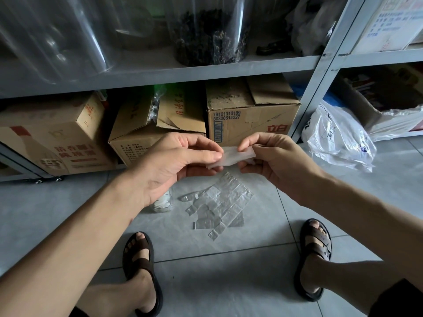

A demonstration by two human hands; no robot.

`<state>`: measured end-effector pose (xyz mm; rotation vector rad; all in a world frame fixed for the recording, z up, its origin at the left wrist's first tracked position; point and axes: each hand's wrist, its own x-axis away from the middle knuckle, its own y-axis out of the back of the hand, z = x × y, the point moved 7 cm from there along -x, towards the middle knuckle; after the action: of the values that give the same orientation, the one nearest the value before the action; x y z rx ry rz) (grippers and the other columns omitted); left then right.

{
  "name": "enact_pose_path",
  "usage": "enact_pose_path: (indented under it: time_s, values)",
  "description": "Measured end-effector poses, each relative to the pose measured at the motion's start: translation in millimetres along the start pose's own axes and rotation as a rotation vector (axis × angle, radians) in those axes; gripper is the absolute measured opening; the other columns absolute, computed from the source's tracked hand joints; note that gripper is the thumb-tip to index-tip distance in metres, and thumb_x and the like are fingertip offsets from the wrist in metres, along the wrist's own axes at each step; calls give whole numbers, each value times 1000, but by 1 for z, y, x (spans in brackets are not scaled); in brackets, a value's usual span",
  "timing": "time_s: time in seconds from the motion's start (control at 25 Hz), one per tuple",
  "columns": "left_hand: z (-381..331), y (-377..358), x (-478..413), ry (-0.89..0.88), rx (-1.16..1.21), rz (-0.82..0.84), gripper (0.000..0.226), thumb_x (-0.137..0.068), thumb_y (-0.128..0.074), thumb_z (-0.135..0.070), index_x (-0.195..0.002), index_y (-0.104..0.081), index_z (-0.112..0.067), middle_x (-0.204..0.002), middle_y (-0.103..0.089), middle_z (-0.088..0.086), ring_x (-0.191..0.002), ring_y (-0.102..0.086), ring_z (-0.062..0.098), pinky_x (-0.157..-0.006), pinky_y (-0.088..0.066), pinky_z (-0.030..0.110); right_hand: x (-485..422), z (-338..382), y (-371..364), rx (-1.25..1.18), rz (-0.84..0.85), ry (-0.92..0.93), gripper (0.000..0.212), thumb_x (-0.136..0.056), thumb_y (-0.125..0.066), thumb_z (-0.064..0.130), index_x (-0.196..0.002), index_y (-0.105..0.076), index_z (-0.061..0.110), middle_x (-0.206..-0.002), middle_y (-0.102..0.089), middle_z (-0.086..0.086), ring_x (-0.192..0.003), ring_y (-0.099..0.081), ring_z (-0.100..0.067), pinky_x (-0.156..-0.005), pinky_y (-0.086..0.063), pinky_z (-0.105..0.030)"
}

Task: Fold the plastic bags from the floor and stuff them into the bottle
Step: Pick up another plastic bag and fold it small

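Observation:
Between both hands, at chest height above the floor, is a small folded strip of whitish plastic bag (231,157). My left hand (176,163) pinches its left end between thumb and fingertips. My right hand (272,159) pinches the right end. Below them a clear, creased plastic bag (219,207) lies flat on the grey tiles. A clear bottle (163,203) with white stuffing inside stands on the floor, mostly hidden behind my left wrist.
Metal shelving (160,72) stands straight ahead with cardboard boxes (251,117) on the floor level and clear jars above. A crumpled white printed bag (338,138) lies at the right by the shelf post. My sandalled feet (139,255) flank the flat bag.

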<state>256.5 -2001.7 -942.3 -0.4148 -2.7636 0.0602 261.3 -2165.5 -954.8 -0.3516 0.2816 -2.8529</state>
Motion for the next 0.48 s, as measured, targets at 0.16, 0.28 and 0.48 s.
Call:
enact_pose_path:
  time_s: [0.16,0.28,0.48]
  values:
    - [0,3,-2,-4,-18,-20,17,-71,-71,-1,-88,-72,0,-76,-70,11,-61,-68,12,-59,-59,18,-1,-2,-2,-45,1,-41,27,-95,-49,-6,-78,-66,6,-63,-60,-7,-55,-61,-12,-56,-55,-21]
    - [0,3,-2,0,-34,-33,14,-75,-69,2,-89,-72,-1,-76,-70,9,-59,-67,11,-58,-58,17,-1,-4,-3,-55,8,-72,29,-97,-46,-4,-79,-66,7,-64,-60,-8,-55,-62,-15,-56,-56,-23]
    - [0,4,-2,-1,-86,-59,16,-73,-72,6,-87,-71,-3,-76,-74,8,-60,-70,13,-55,-55,17,2,-4,-6,-39,51,-146,37,-97,-42,12,-74,-71,14,-83,-70,-16,-66,-67,-27,-63,-59,-31]
